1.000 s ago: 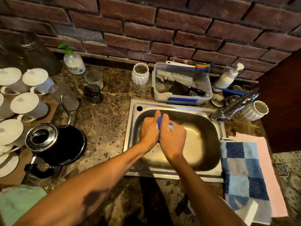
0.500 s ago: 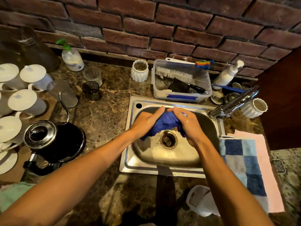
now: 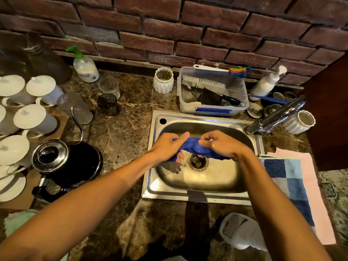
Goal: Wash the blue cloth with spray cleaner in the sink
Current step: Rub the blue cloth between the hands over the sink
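1. Blue cloth (image 3: pixel 194 146), wet and bunched into a rope, is stretched between both hands over the stainless sink (image 3: pixel 199 199), just above the drain (image 3: pixel 198 161).
2. Gripping its left end, the left hand (image 3: pixel 169 147) is clamped shut, fingers curled under the fabric and thumb lying along the top.
3. On the other end the right hand (image 3: pixel 222 145) is also closed tight, knuckles up, with a bit of pale foam or light showing at the fingertips; I cannot tell which.
4. No water shows running from the chrome tap (image 3: pixel 278 117), which reaches in from the far right corner of the basin.
5. Judging by the twisted shape of the cloth, the step in hand looks like scrubbing or wringing, so the task seems past its middle.
6. A white plastic bottle (image 3: pixel 239 230) lies on the table at the near right, partly behind the right forearm; it may be the spray cleaner, though its nozzle is hidden.
7. Next, the hands would need to turn in opposite directions to squeeze the cloth out, or loosen it for a rinse, which would call for one hand to let go and reach the tap.
8. Keeping the bundle over the basin matters, since the checked towel (image 3: pixel 288 183) lies just right of the sink.
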